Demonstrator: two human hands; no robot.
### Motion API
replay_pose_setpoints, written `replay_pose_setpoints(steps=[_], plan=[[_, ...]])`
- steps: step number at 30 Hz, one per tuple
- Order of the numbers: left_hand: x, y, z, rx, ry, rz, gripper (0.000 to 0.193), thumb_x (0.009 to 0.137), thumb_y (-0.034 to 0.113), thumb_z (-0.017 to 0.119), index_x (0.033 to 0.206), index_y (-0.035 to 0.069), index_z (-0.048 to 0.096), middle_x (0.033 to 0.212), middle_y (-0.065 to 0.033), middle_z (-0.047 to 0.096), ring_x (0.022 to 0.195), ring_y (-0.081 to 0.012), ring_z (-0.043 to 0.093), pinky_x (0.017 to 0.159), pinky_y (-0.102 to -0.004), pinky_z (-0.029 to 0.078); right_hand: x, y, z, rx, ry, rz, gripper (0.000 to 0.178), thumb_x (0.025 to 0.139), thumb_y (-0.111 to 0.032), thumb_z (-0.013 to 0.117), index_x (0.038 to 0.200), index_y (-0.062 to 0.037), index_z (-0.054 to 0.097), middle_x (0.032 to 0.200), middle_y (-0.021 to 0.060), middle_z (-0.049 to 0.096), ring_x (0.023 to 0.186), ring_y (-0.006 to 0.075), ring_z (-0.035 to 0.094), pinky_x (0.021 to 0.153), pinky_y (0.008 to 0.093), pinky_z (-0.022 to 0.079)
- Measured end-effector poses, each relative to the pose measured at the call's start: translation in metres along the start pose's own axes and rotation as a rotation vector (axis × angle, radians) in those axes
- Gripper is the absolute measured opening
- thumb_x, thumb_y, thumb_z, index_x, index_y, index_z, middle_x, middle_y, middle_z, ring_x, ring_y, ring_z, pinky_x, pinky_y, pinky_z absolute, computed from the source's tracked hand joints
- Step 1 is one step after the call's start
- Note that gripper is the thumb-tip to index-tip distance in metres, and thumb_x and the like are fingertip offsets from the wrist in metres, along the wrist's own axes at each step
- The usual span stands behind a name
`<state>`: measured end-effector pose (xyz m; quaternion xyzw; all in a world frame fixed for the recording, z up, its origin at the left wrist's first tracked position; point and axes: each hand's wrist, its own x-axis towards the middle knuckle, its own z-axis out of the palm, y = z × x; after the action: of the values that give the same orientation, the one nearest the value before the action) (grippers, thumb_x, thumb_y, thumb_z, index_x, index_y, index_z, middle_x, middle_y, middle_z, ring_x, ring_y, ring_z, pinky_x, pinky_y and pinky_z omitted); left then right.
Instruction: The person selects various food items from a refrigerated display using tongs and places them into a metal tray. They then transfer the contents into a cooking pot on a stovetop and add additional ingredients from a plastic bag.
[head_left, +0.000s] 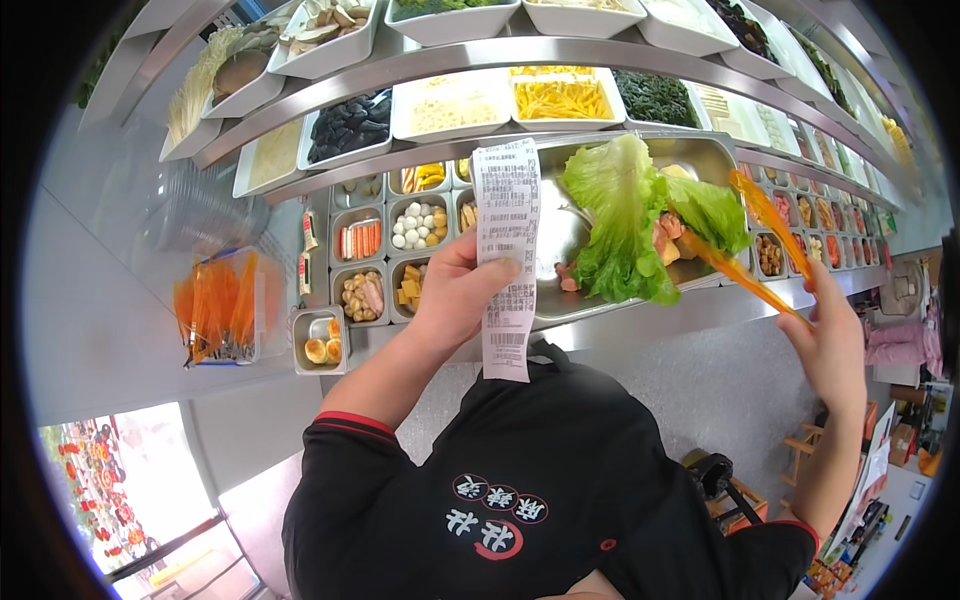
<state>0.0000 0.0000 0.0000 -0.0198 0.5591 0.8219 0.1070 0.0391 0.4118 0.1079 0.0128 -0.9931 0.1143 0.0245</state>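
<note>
A long printed paper receipt [508, 215] is pinched upright under the thumb of my left hand [455, 295], over the left end of a metal tray [565, 240]. Whether those fingers also grip the tray's edge is hidden behind the paper. Large green lettuce leaves [615, 215] lie in the tray, with pinkish and pale yellow pieces [668, 238] beside and partly under them. My right hand [835, 345] is closed round orange tongs [735, 272]. One arm of the tongs reaches the pieces by the lettuce; the other rises at the tray's right end.
Small metal pans [358, 240] of balls, sticks and cubes line the counter left of the tray; more [815, 215] continue on the right. White bins [452, 105] of vegetables fill the racks above. A clear container of orange tongs [225, 305] stands at the left, near a small pan [320, 340].
</note>
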Motion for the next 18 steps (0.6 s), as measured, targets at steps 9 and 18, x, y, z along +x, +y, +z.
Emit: replay_pose_setpoints(steps=[9, 18], plan=[[-0.003, -0.033, 0.059, -0.060, -0.009, -0.060, 0.021, 0.090, -0.001, 0.059, 0.109, 0.001, 0.068, 0.100, -0.0063, 0.070, 0.083, -0.0120, 0.067, 0.071, -0.0277, 0.056, -0.077, 0.029, -0.011, 0.340, 0.090, 0.016, 0.082, 0.072, -0.016, 0.083, 0.142, 0.0020, 0.045, 0.117, 0.0164, 0.062, 0.089, 0.0237, 0.056, 0.081, 0.0335, 0.049], [-0.013, -0.047, 0.093, -0.029, -0.018, -0.120, 0.025, 0.089, -0.002, 0.059, 0.114, 0.001, 0.067, 0.103, -0.0067, 0.070, 0.086, -0.0128, 0.067, 0.074, -0.0283, 0.055, -0.076, 0.026, 0.024, -0.220, 0.248, -0.245, 0.071, 0.075, -0.013, 0.078, 0.138, 0.0005, 0.047, 0.119, 0.0162, 0.061, 0.094, 0.0316, 0.062, 0.078, 0.0391, 0.052]])
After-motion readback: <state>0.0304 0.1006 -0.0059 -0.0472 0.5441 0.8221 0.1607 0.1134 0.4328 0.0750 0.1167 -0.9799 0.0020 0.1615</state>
